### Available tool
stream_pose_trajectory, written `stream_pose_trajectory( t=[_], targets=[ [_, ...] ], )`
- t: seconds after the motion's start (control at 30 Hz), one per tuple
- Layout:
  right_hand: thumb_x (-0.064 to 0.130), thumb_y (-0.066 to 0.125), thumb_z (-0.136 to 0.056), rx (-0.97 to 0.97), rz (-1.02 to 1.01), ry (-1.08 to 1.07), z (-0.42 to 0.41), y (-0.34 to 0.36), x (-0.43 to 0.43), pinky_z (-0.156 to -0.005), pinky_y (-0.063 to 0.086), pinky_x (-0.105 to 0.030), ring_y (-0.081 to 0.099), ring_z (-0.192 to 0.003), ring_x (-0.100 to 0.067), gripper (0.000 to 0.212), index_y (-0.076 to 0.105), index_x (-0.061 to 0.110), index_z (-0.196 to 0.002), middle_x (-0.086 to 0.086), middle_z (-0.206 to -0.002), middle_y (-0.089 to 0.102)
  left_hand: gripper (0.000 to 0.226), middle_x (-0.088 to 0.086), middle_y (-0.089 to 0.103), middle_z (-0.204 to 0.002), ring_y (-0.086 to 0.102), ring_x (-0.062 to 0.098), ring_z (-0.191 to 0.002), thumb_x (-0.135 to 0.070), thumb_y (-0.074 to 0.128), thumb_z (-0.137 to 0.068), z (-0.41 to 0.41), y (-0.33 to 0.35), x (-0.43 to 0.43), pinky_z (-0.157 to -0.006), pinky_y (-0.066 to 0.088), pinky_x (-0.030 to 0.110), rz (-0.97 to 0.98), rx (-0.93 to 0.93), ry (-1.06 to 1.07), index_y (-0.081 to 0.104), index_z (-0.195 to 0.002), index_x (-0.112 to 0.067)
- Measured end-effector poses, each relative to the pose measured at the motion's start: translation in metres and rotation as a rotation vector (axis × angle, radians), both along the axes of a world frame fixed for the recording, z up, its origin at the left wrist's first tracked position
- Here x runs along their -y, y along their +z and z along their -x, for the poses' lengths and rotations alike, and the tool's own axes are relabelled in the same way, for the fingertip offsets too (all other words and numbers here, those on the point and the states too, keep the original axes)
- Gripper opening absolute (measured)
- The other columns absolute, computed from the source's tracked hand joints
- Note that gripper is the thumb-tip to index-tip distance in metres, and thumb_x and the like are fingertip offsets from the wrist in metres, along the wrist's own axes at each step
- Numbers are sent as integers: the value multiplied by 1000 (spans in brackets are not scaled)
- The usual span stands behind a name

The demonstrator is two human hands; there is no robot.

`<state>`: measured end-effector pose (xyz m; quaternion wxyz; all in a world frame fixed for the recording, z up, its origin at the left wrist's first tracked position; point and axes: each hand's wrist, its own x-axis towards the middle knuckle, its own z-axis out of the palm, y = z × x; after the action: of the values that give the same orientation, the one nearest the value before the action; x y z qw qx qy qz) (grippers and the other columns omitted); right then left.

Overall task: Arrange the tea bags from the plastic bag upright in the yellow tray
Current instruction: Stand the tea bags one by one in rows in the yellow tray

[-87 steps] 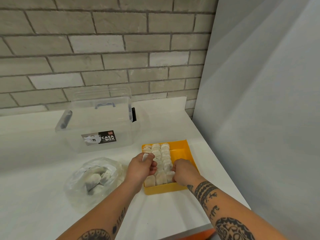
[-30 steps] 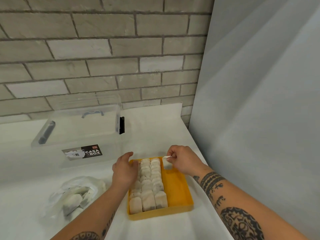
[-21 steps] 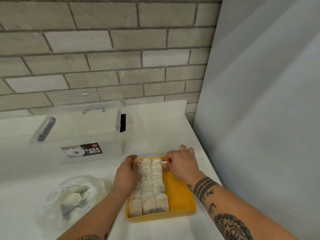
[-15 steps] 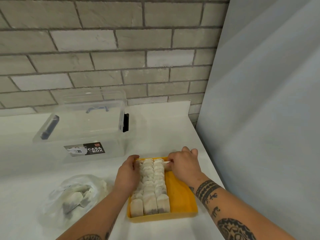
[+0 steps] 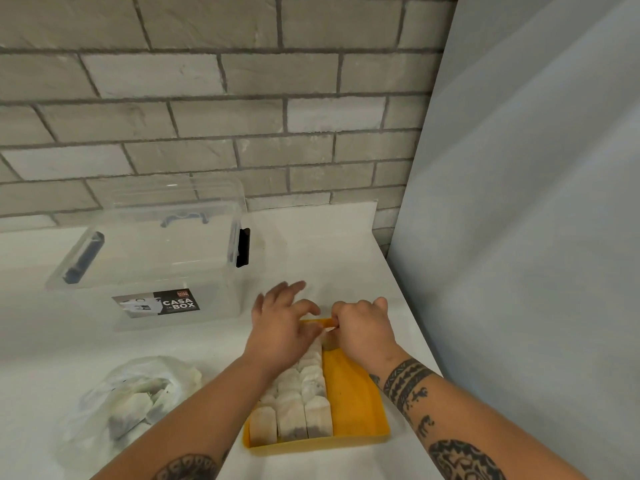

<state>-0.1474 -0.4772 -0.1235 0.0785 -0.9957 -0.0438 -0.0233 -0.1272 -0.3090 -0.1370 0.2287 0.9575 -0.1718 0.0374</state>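
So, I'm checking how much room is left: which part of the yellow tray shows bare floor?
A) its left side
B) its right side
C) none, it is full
B: the tea bags stand packed in rows on the left of the yellow tray, and bare yellow floor runs along its right side.

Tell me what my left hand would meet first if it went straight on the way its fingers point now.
Probably nothing close: the left hand points away and slightly right, over bare counter, passing right of the clear box. The brick wall looks first, though depth is unclear.
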Motion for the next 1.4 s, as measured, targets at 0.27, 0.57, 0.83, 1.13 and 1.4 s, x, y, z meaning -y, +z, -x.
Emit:
stream_pose_trajectory(
  t=[0.27,0.57,0.83,1.13,1.4],
  targets=[
    [27,57,-92,-2,61,44,-7,-3,6,-92,33,-40,62,-75,-23,10,54,19,-98,3,-78,58,8,-15,69,-121,61,14,-119,-38,74,-88,-19,-9,19,-116,29,43,24,-36,-48,68,-90,-33],
    [26,57,-94,-42,146,98,-9,2,12,-92,34,-39,64,-81,-25,12,60,18,-102,-1,-88,66,14,-17,72,-103,66,10,-104,-40,70,-91,-18,-12,25,-104,34,35,-30,-43,-20,68,-104,-35],
    [23,59,-92,-5,135,124,-7,21,10,-90,38,-38,62,-77,-23,6,55,21,-96,5,-73,48,27,-18,70,-119,62,9,-116,-42,73,-88,-13,-7,23,-116,32,44,-4,-33,0,69,-114,-35],
    [34,63,-93,26,-124,76,17,53,-23,-77,51,-34,65,-86,-23,14,63,23,-102,0,-95,69,21,-12,69,-117,61,11,-110,-28,65,-96,-3,18,-24,-93,48,28,195,-1,14,70,-116,-26],
    [39,67,-89,-46,-357,91,36,58,-127,-80,55,-34,66,-90,-19,13,64,32,-100,6,-96,72,15,-18,67,-93,62,3,-73,-25,61,-95,26,42,-139,-66,46,19,262,-37,196,67,-107,-31]
  ],
)
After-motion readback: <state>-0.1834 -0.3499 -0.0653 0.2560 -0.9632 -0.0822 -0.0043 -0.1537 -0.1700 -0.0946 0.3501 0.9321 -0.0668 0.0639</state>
